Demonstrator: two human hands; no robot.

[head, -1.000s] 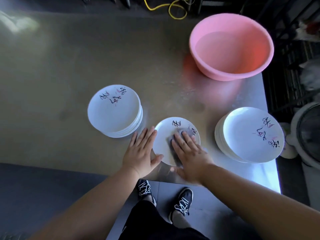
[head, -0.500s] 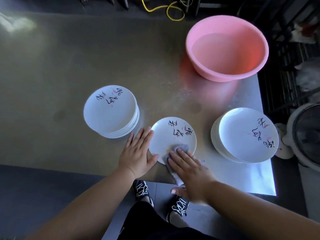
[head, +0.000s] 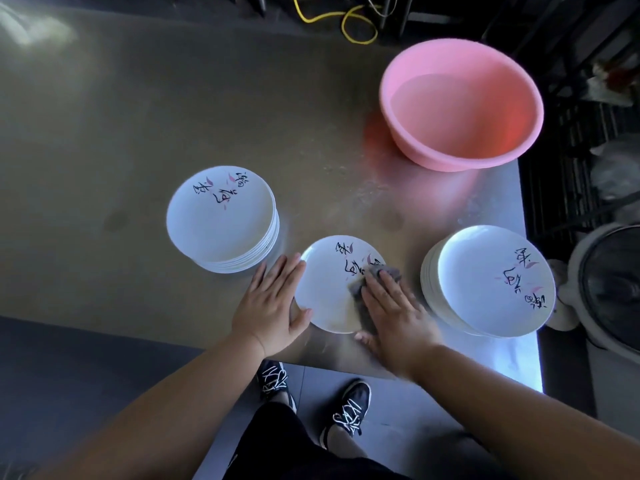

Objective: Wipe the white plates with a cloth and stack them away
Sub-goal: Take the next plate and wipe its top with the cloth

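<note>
Left hand (head: 273,303) flat, fingers straight, touches the single plate (head: 325,289) at its 9 o'clock rim. Right hand (head: 394,313) flat, fingers straight, presses grey cloth (head: 389,273) onto plate's 4 o'clock side. Left stack (head: 221,220) at 10 o'clock of plate, right stack (head: 491,282) at 3, pink basin (head: 460,102) at 1.

The left hand (head: 270,306) lies flat, palm down, fingers straight and close together, thumb spread toward the right. The right hand (head: 394,313), slightly blurred, presses palm down with fingers extended. Both bare forearms (head: 173,410) reach forward.
</note>
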